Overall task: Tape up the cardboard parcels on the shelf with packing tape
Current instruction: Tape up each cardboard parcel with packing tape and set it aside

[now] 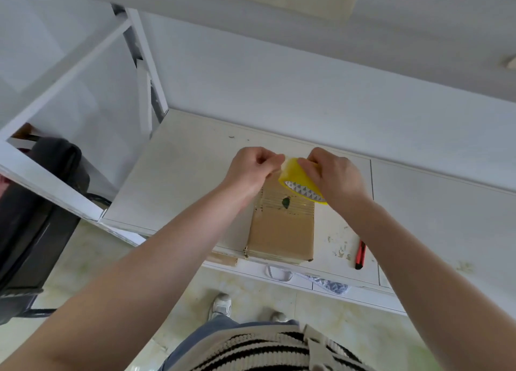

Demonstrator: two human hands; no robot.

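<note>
A flat brown cardboard parcel (282, 231) lies on the white shelf (178, 180), its near end at the shelf's front edge. Bands of clear tape and a small dark mark cross its middle. Above its far end my right hand (335, 178) grips a yellow roll of packing tape (297, 179). My left hand (252, 169) is curled just left of the roll, its fingertips pinching the free end of the tape. Both hands hide the parcel's far end.
A red and black utility knife (360, 254) lies on the shelf to the right of the parcel. White cord and patterned fabric (329, 282) hang below the shelf's front edge. A dark bag (42, 203) stands at the left beyond the white frame.
</note>
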